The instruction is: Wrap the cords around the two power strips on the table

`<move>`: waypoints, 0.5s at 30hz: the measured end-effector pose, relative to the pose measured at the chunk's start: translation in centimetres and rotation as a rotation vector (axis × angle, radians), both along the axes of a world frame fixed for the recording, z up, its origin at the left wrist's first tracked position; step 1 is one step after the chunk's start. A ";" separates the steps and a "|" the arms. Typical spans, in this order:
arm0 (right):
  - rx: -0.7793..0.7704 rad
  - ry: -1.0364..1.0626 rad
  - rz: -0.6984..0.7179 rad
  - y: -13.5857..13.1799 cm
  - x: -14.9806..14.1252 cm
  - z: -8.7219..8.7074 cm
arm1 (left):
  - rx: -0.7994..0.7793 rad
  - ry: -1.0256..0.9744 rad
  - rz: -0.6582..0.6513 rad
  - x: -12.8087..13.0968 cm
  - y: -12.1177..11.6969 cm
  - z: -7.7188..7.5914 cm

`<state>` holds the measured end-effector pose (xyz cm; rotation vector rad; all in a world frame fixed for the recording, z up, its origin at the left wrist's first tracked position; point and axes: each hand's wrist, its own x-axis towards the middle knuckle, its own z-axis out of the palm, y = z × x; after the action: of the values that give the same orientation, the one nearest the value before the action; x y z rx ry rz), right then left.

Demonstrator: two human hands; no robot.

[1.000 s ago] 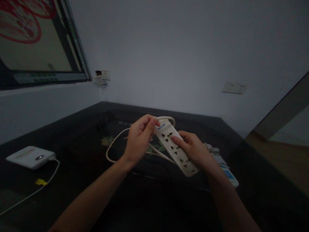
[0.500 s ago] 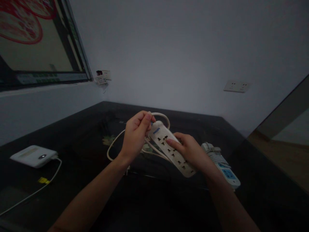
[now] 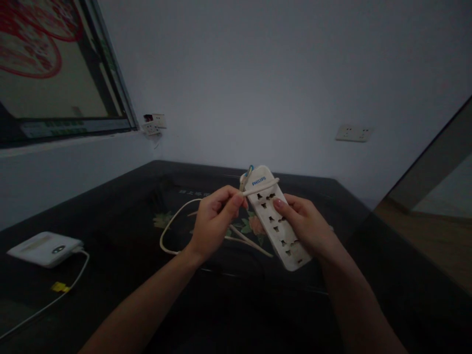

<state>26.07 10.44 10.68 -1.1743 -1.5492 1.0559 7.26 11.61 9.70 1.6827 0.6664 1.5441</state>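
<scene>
Left hand [image 3: 217,216]: I see it closed, pinching the cord [image 3: 263,188].
Right hand [image 3: 304,221]: closed around the power strip [image 3: 278,239].
Power strip: tilted, held over the tabletop [image 3: 221,309].
Cord: lies across the power strip; if my pinch becomes loose, this part could slip off.

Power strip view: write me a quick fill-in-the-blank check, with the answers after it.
The right hand grips the white power strip, whose lettering reads ____. The hand pinching the cord is the person's ____ one. The small tag near the flat white box is coloured ____.

PHILIPS; left; yellow
</scene>
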 end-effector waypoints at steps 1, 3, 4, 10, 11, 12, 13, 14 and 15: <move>-0.012 0.031 0.004 -0.1 0.2 0.1 | -0.019 -0.012 -0.048 0.0 0.2 -0.1; -0.033 0.096 -0.004 -0.5 0.6 0.5 | -0.047 -0.051 -0.164 -0.1 0.8 -0.3; -0.043 0.129 -0.009 -0.7 0.7 0.7 | -0.054 -0.073 -0.227 -0.1 1.0 -0.3; -0.114 0.265 0.062 -2.6 1.0 2.1 | -0.112 -0.074 -0.543 0.0 2.3 -1.0; -0.126 0.275 0.082 -2.7 1.0 2.1 | -0.125 -0.062 -0.582 0.0 2.4 -1.2; -0.136 0.279 0.099 -2.8 0.9 2.1 | -0.132 -0.057 -0.613 0.0 2.6 -1.4; -0.140 0.280 0.110 -2.9 0.8 2.0 | -0.135 -0.059 -0.633 -0.1 2.7 -1.6; -0.136 0.274 0.117 -2.9 0.7 1.9 | -0.135 -0.072 -0.636 -0.1 2.8 -1.7; -0.123 0.264 0.121 -2.8 0.6 1.8 | -0.134 -0.092 -0.627 -0.1 3.0 -1.9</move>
<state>26.69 7.60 12.47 -0.9856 -1.3763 1.3463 7.14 14.62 7.85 1.5127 0.1564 1.0901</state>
